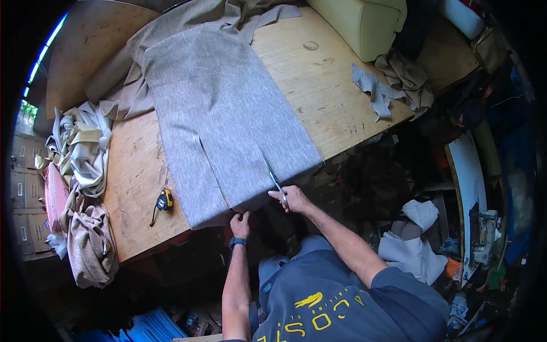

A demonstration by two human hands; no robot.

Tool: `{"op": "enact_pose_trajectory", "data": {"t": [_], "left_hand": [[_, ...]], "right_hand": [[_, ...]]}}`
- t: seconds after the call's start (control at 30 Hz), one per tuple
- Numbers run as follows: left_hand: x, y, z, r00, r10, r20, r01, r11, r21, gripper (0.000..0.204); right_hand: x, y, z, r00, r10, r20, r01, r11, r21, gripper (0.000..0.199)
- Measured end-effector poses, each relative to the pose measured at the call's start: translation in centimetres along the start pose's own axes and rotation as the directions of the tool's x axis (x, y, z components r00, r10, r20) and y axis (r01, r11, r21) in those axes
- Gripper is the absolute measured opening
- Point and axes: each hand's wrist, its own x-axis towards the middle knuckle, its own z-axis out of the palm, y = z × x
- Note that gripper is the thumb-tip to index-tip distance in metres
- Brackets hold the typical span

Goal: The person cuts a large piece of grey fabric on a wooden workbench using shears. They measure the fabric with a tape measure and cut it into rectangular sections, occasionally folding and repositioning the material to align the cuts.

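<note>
A long piece of grey fabric (pixel 211 97) lies over the wooden table, and its near edge hangs down over the front. A cut slit runs into it from that edge, with the table showing thinly through the gap. At the slit's near end my left hand (pixel 240 225) pinches the fabric's edge; a dark watch is on that wrist. To the right, my right hand (pixel 293 199) grips a pair of scissors (pixel 270 171) by the handles. The long blades point away from me over the fabric, looking nearly closed. Whether they touch the cloth I cannot tell.
A yellow and black tape measure (pixel 164 199) lies left of the fabric on the wooden table (pixel 134 171). Cloth heaps (pixel 85 148) hang over the left end. At right are grey scraps (pixel 376 91) and a pale upholstered block (pixel 364 25). Clutter fills the floor.
</note>
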Motion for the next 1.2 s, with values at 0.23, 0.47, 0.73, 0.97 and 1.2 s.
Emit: {"op": "enact_pose_trajectory", "data": {"t": [0.23, 0.47, 0.73, 0.97, 1.2], "left_hand": [[-0.8, 0.0, -0.4, 0.994, 0.087, 0.068, -0.072, 0.977, -0.203, 0.032], [-5.3, -3.4, -0.9, 0.985, 0.057, 0.165, -0.055, 0.998, -0.021, 0.034], [-11.3, -5.4, 0.5, 0.969, -0.069, 0.236, 0.068, 0.998, 0.009, 0.041], [-11.9, -7.9, 0.2, 0.966, -0.077, 0.246, 0.066, 0.996, 0.053, 0.041], [-12.4, -8.2, 0.2, 0.948, -0.131, 0.290, 0.088, 0.984, 0.158, 0.041]], "right_hand": [[2.4, -2.7, -0.6, 1.000, 0.002, -0.018, -0.005, 0.993, -0.120, 0.055], [-3.0, 1.0, 0.2, 0.999, 0.029, -0.013, -0.030, 0.999, -0.032, 0.059], [-3.2, 2.0, 0.4, 0.998, -0.032, -0.048, 0.023, 0.985, -0.169, 0.064], [-5.3, 1.6, 0.2, 0.997, 0.075, -0.007, -0.076, 0.994, -0.077, 0.061], [-3.4, 1.9, 0.9, 0.998, -0.030, -0.063, 0.024, 0.995, -0.101, 0.060]]}}
